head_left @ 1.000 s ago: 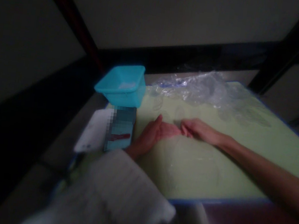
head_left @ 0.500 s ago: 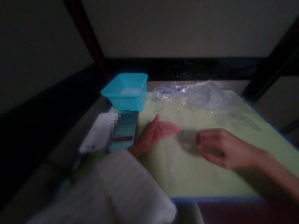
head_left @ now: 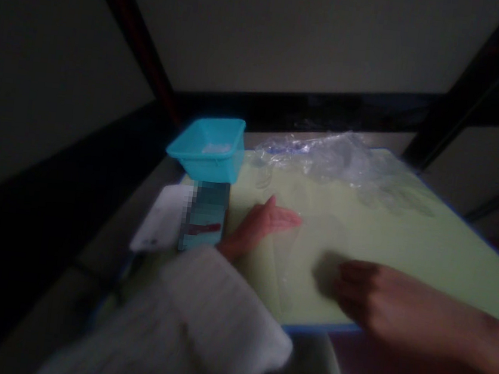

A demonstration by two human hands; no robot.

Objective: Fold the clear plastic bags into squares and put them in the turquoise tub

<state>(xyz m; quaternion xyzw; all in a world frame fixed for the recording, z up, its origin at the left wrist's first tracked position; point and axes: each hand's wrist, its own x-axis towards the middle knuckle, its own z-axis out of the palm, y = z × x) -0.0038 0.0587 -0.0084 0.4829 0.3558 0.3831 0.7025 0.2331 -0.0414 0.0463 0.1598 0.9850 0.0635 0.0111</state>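
Note:
My left hand [head_left: 270,220] rests on the yellow-green table top [head_left: 388,233], fingers stretched to the right and thumb raised. Under and beside it lies a thin clear plastic sheet or bag [head_left: 286,269], its outline hard to make out. My right hand [head_left: 370,297] is over the front part of the table, blurred, with its fingers loosely bent and pointing left. Nothing shows in its fingers. Whether it touches the plastic, I cannot tell.
A turquoise basket [head_left: 209,167] with something whitish inside stands at the back left. Before it lie a phone-like flat device [head_left: 208,212], partly pixelated, and a white flat object [head_left: 162,219]. Crumpled clear plastic [head_left: 343,155] spreads along the back edge. Pale cloth [head_left: 226,316] covers my left forearm.
My right hand has come nearer to me and slightly right, toward the table's front edge. My left hand has shifted slightly right, still stretched out on the table.

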